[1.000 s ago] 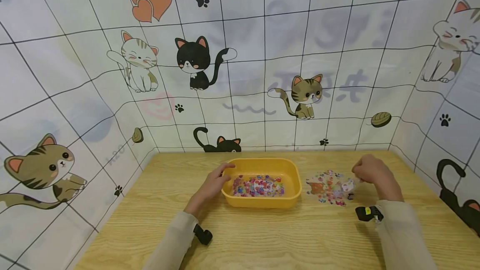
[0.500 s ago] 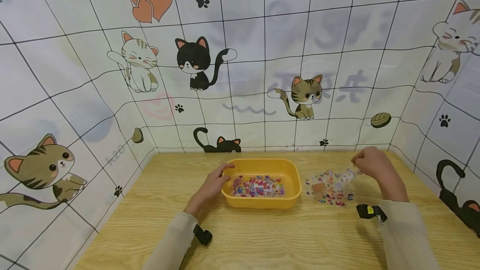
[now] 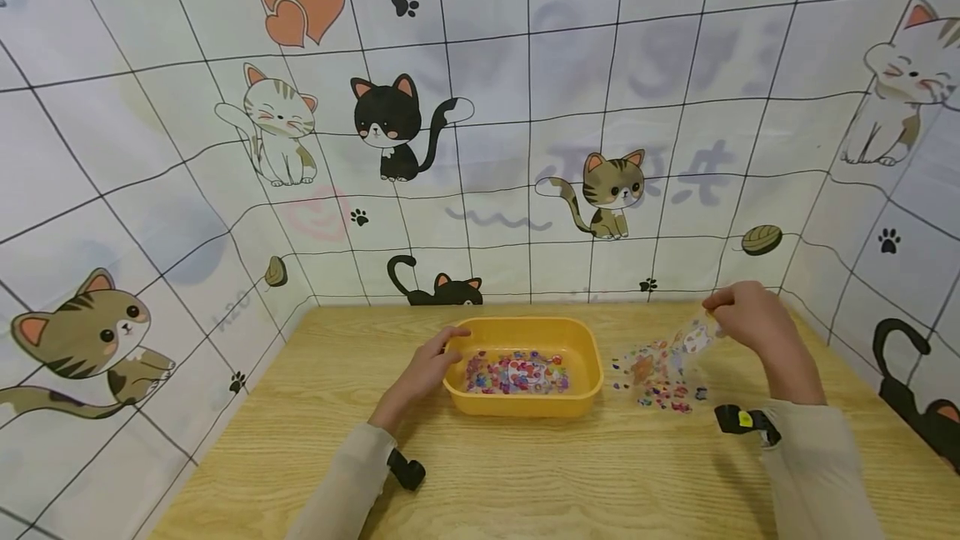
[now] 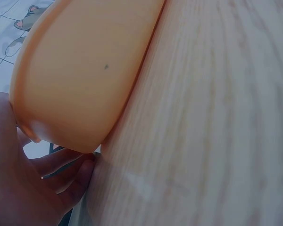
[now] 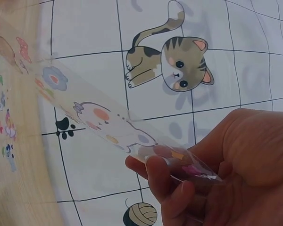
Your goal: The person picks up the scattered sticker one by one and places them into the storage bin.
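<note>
My left hand holds the left end of a yellow plastic basin. In the left wrist view its fingers bend along the basin's end wall. Many small colourful pieces lie in the basin, with a white cartoon figure among them. To the right, my right hand pinches the corner of a clear plastic sheet printed with cartoon animals. The sheet slants down from the fingers over small colourful stickers on the table. Up close in the right wrist view, the see-through sheet crosses diagonally to the fingertips.
The wood-grain table carries the basin and the loose pieces. Behind it and at both sides hangs a white cloth with a grid and cartoon cats. Each wrist wears a black camera strap.
My right hand has risen and moved back, lifting the near corner of the clear sheet so that it tilts up off the table. My left hand and the basin have stayed put.
</note>
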Demonstrator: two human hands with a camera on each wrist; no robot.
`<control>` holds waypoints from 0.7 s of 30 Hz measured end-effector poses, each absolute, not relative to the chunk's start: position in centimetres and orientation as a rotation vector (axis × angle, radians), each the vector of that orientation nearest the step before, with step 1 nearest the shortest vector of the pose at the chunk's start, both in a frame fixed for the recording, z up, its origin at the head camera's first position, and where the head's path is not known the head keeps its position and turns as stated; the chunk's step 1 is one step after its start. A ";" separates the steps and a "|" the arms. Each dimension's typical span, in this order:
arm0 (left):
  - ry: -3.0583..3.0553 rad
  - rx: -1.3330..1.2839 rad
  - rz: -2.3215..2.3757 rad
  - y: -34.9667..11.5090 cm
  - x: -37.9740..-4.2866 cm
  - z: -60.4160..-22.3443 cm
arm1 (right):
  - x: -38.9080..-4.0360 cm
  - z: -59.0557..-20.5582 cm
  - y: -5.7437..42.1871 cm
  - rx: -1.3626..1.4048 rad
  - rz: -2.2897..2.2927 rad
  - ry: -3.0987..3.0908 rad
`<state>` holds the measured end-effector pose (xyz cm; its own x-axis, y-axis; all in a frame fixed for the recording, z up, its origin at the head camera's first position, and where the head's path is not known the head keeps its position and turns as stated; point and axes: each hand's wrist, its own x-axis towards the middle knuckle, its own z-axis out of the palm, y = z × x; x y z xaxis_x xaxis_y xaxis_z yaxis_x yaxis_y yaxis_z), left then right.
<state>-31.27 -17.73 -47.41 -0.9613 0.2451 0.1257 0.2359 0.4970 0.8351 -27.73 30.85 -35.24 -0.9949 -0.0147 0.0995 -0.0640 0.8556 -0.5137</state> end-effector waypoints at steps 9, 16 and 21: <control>2.709 0.448 1.504 -17.7 -31.3 -47.4 | -27.1 -34.2 30.5 0.057 0.801 -2.889; 2.715 0.439 1.502 -17.7 -31.3 -47.4 | -26.8 -33.9 30.0 0.046 0.821 -2.864; 2.717 0.433 1.507 -17.7 -31.3 -47.4 | -26.4 -33.5 29.7 0.038 0.833 -2.841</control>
